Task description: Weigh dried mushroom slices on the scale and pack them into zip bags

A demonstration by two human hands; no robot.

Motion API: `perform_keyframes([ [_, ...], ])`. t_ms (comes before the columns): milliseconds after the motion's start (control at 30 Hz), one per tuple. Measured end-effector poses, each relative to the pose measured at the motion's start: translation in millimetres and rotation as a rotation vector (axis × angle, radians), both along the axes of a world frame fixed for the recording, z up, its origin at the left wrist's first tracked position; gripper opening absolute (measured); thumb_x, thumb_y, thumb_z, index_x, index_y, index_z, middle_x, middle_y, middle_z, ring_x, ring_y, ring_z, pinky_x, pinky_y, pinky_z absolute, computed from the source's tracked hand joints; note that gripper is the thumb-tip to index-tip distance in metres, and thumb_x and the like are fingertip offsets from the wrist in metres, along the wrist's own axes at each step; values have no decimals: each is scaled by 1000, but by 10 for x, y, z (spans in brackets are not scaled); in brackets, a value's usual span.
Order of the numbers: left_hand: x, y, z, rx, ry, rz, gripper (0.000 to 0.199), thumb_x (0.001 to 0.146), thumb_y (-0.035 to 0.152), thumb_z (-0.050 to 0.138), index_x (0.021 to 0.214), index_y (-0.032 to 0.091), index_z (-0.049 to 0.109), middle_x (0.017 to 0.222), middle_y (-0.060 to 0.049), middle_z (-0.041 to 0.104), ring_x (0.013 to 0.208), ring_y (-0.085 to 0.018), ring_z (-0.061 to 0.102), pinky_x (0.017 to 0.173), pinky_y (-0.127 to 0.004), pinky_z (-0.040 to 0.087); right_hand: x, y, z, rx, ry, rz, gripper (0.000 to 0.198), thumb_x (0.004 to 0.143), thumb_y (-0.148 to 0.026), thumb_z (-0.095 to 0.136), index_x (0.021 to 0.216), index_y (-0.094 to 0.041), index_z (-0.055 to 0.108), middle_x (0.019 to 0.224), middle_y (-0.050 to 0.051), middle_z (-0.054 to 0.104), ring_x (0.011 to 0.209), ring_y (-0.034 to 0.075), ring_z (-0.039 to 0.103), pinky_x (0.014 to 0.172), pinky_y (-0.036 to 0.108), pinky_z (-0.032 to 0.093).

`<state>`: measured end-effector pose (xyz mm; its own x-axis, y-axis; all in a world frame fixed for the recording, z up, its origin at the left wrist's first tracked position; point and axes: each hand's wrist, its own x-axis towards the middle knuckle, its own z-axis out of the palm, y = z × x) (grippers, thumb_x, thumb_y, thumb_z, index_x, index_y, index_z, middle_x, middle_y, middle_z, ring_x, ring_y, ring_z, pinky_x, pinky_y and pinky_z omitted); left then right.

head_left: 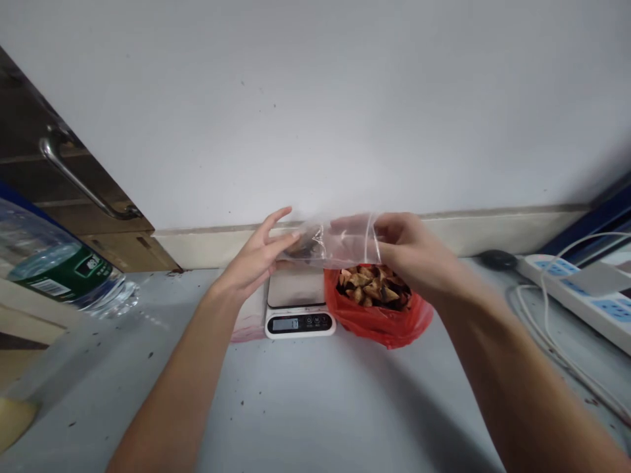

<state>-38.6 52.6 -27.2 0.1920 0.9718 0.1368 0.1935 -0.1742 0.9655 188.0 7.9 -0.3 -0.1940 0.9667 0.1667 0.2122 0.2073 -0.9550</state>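
Note:
Above a small white kitchen scale, a clear zip bag is held sideways between my hands. My left hand grips its closed end, with the index finger raised off it. A few dark brown pieces show through the plastic at that end. At the mouth, my right hand has its fingers partly inside the bag, seen through the film; their exact grip is partly hidden. The scale's display seems to read 17 or 1.7. Just right of the scale, an open red plastic bag holds several brown, angular dried pieces.
A water bottle with a green label is at the left, below a metal handle. On the right lie a white power strip, pale cables and a black plug. A white wall rises behind the grey tabletop.

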Motion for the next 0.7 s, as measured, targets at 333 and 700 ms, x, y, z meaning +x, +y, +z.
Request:
perform_keyframes([
  [333, 171, -20, 37, -91, -228, 154, 77, 64, 25, 94, 135, 20, 64, 102, -6, 77, 118, -25, 69, 103, -36, 53, 656, 81, 76, -124, -500, 114, 18, 71, -42, 73, 71, -25, 81, 69, 3, 77, 66, 23, 70, 59, 33, 54],
  [700, 577, -143, 26, 174, -114, -137, 22, 84, 27, 78, 104, 19, 80, 107, -7, 81, 106, -24, 75, 93, -36, 61, 696, -23, 175, 41, -546, -91, 46, 70, -59, 74, 100, -24, 80, 104, 11, 79, 90, 29, 72, 71, 39, 57],
])
